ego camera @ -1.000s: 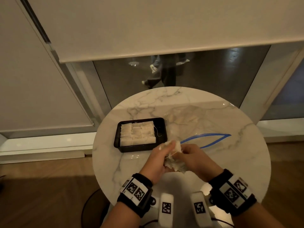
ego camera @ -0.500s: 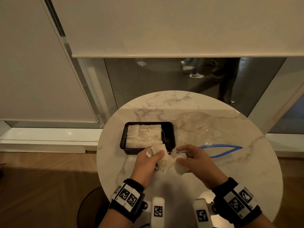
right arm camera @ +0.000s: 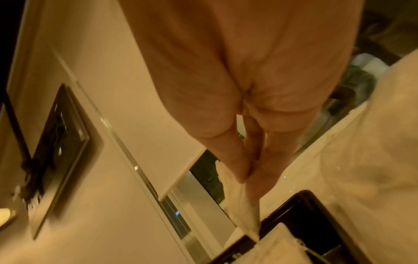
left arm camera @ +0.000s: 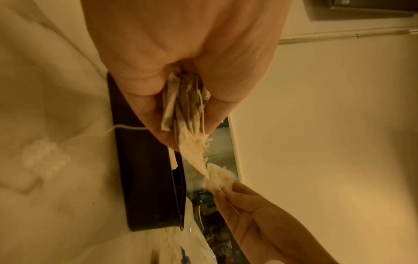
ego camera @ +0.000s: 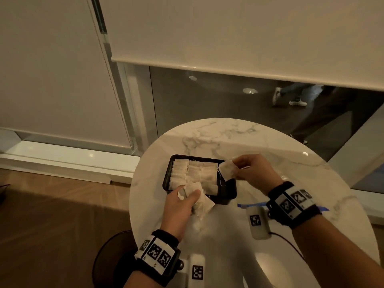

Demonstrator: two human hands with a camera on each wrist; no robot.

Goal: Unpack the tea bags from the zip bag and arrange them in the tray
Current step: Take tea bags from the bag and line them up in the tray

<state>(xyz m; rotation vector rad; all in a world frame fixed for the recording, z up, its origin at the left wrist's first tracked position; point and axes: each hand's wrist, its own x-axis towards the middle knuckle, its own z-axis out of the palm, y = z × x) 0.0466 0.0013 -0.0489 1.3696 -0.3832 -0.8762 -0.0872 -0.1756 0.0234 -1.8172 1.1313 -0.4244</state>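
Observation:
A black tray on the round marble table holds rows of white tea bags; its right strip is bare. My left hand grips a bundle of several tea bags at the tray's near edge, and the left wrist view shows the stack squeezed between thumb and fingers. Over the tray's far right corner my right hand pinches a single tea bag, which hangs from my fingertips. The zip bag's blue strip shows by my right wrist; my arm hides most of the bag.
The marble table stands against a window with a lowered blind. A white marker block with a cable lies near the front edge. A dark stool base sits below on the left. Beyond the glass are people's legs.
My hands have parted. The right one drew a single tea bag off the bundle and carried it to the tray's far right corner; the left brought the bundle to the tray's near edge.

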